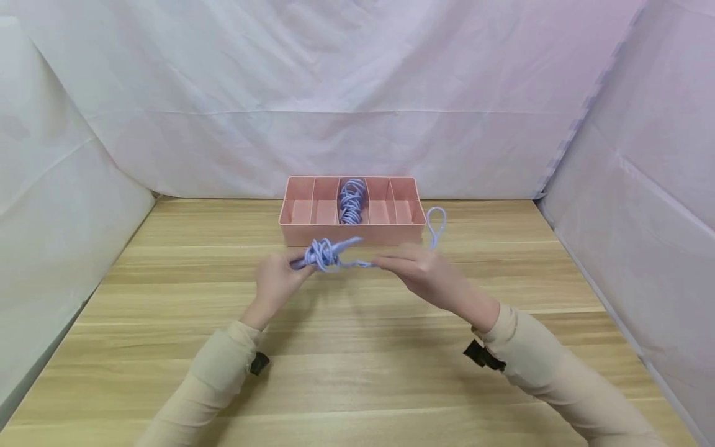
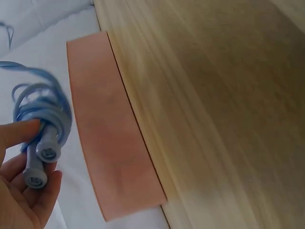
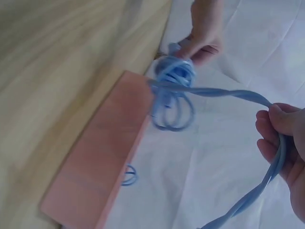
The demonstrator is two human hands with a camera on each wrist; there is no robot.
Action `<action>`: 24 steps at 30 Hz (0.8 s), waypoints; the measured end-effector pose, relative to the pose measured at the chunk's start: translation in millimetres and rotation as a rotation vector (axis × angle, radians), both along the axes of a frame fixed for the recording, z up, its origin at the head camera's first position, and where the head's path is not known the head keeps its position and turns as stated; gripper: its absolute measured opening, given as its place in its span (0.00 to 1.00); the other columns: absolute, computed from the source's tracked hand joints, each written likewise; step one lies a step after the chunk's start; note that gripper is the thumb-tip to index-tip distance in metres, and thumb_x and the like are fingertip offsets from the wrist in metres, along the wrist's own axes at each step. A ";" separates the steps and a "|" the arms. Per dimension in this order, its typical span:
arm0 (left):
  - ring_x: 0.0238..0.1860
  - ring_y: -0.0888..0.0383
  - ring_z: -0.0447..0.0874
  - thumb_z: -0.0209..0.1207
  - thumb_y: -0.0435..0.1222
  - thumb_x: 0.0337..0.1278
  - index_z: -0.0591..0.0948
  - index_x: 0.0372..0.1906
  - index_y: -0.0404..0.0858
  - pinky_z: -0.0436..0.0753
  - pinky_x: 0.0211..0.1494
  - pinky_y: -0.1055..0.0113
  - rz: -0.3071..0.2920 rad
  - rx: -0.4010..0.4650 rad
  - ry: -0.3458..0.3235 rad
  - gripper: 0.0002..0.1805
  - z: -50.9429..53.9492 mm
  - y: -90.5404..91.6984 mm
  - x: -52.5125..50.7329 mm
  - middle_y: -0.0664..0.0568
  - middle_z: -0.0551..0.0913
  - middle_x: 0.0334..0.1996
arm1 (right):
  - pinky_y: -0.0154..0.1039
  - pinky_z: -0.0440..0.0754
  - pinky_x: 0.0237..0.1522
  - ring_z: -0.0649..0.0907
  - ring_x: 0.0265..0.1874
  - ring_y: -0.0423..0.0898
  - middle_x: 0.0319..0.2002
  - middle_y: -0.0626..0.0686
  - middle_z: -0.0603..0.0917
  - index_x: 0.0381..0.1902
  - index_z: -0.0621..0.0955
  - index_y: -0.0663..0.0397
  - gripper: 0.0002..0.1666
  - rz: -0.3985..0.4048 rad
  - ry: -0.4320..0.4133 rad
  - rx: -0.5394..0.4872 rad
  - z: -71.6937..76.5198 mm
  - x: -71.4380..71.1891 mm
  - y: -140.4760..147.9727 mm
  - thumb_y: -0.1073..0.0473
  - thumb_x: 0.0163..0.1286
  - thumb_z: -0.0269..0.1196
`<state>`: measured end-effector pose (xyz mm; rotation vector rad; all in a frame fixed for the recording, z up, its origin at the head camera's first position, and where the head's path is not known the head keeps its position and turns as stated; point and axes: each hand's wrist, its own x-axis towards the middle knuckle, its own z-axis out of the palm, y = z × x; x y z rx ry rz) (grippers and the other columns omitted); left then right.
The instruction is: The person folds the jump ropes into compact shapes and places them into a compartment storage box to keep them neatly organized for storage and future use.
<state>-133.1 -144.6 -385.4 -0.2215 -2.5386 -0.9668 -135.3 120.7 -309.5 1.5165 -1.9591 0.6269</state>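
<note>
A light-blue jump rope (image 1: pixel 322 254) is held in the air in front of the pink box, its cord wound in a bundle round its two handles (image 2: pixel 47 150). My left hand (image 1: pixel 275 282) grips the handles, whose round ends show side by side in the left wrist view. From the bundle a twisted length of cord (image 3: pixel 224 92) runs across to my right hand (image 1: pixel 432 279), which pinches it between thumb and fingers. Past the right hand the cord continues into a free loop (image 1: pixel 436 218). Both hands are above the table and slightly blurred.
The pink divided box (image 1: pixel 352 236) stands at the back of the wooden table (image 1: pixel 357 385). In its middle compartment lies a bundle of similar blue cord (image 1: pixel 352 202). White cloth (image 1: pixel 357 74) hangs behind and along both sides.
</note>
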 end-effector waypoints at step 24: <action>0.32 0.64 0.83 0.66 0.27 0.39 0.85 0.33 0.37 0.81 0.39 0.74 -0.724 0.149 -0.229 0.10 8.9 36.8 30.9 0.51 0.86 0.33 | 0.33 0.81 0.40 0.84 0.33 0.48 0.32 0.56 0.86 0.33 0.84 0.63 0.11 0.005 -0.340 -0.123 -19.0 -58.8 -21.0 0.75 0.48 0.66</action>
